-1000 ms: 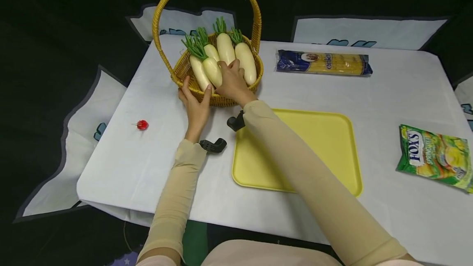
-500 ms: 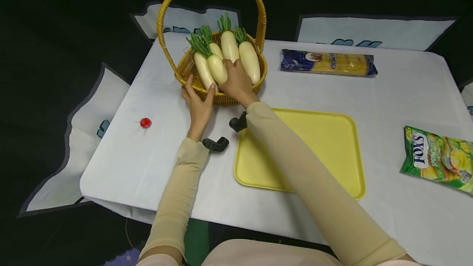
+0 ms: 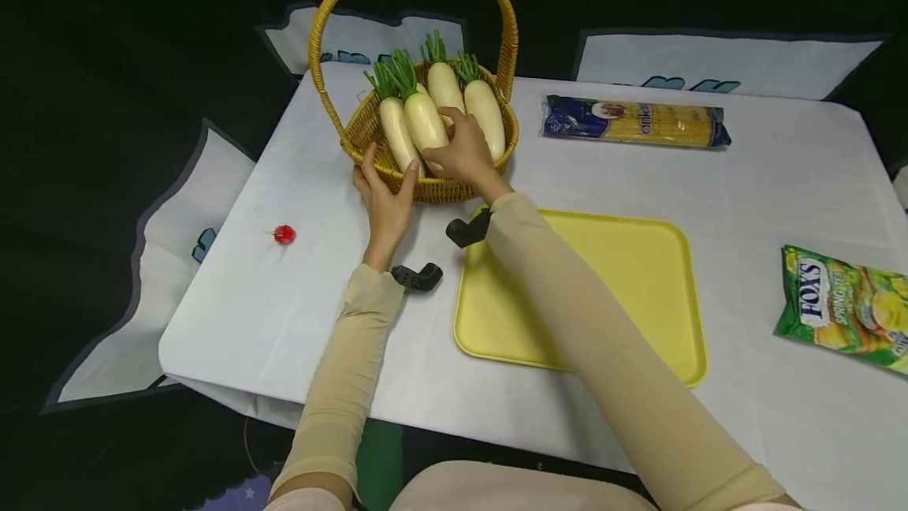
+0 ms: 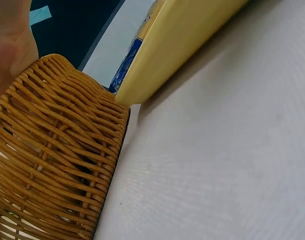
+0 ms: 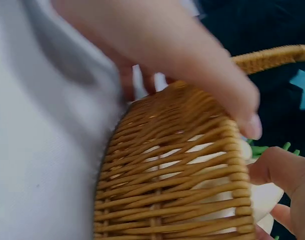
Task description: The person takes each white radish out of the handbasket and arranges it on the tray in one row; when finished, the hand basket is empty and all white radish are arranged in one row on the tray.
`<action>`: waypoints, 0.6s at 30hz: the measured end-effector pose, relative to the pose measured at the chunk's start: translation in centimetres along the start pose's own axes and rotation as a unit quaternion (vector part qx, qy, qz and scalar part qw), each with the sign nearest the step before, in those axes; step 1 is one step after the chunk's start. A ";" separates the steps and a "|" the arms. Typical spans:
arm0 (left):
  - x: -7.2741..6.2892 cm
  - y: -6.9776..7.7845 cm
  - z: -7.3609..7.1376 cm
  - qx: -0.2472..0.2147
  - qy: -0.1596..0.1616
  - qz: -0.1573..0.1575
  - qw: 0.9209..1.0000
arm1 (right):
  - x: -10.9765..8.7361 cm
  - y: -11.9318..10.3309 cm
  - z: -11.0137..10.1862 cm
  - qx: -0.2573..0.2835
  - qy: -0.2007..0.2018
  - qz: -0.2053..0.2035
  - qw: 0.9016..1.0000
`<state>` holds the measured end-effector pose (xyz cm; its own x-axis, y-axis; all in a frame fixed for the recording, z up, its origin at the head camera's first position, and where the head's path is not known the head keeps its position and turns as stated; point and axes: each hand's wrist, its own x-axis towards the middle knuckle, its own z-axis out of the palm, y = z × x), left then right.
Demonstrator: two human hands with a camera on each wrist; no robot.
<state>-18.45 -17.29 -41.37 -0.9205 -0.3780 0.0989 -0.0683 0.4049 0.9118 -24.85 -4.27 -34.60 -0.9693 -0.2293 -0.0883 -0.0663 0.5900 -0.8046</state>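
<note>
A yellow-brown wicker basket (image 3: pixel 441 194) with a tall handle holds several white radishes with green tops. My left hand (image 3: pixel 386 211) grips the basket's near left rim; in the right wrist view its thumb (image 5: pixel 222 80) lies over the edge, other fingers against the outer side. Inside the basket, my right hand (image 3: pixel 464 150) pinches a white radish (image 3: pixel 426 123) between thumb and fingers. Beside it lie a left radish (image 3: pixel 399 135), a right radish (image 3: pixel 486 121) and a back radish (image 3: pixel 445 87). Another is mostly hidden behind the held one. Wicker hides the lower ends in the right wrist view.
A yellow tray (image 3: pixel 624 290) lies under my right forearm. Behind it is a spaghetti pack (image 3: pixel 638 121); a green Fox's candy bag (image 3: pixel 847 306) lies at the right. A red lollipop (image 3: pixel 284 234) rests left of the basket on the white tablecloth (image 3: pixel 234 330).
My right hand has taken hold of the front radish, which now stands straighter and slightly to the right. My left hand stays at the basket's rim. The whole head view has shifted slightly.
</note>
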 end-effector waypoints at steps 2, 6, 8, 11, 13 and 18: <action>0.0 0.0 -0.1 0.002 -0.002 -0.002 1.000 | 0.0 0.0 -0.3 0.044 -0.006 0.007 0.999; -0.1 0.1 -0.2 0.009 -0.005 -0.005 1.000 | 0.1 0.3 -0.9 0.155 -0.020 0.037 0.987; -0.1 0.0 -0.2 0.011 -0.006 -0.005 1.000 | 0.2 0.5 -1.3 0.211 -0.027 0.050 0.976; -0.1 0.0 -0.2 0.010 -0.006 -0.003 1.000 | 0.2 0.7 -1.7 0.281 -0.037 0.058 0.957; -0.1 0.0 -0.2 0.007 -0.005 -0.002 1.000 | 0.2 0.9 -2.0 0.311 -0.042 0.059 0.948; 0.0 0.0 -0.1 0.006 -0.004 -0.003 1.000 | -0.1 1.4 -2.6 0.386 -0.051 0.051 0.920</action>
<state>-18.39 -17.36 -41.33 -0.9234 -0.3732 0.0902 -0.0778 0.4119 0.9079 -25.45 -1.41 -34.24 -0.9310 -0.2987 -0.2099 0.2505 -0.1041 -0.9625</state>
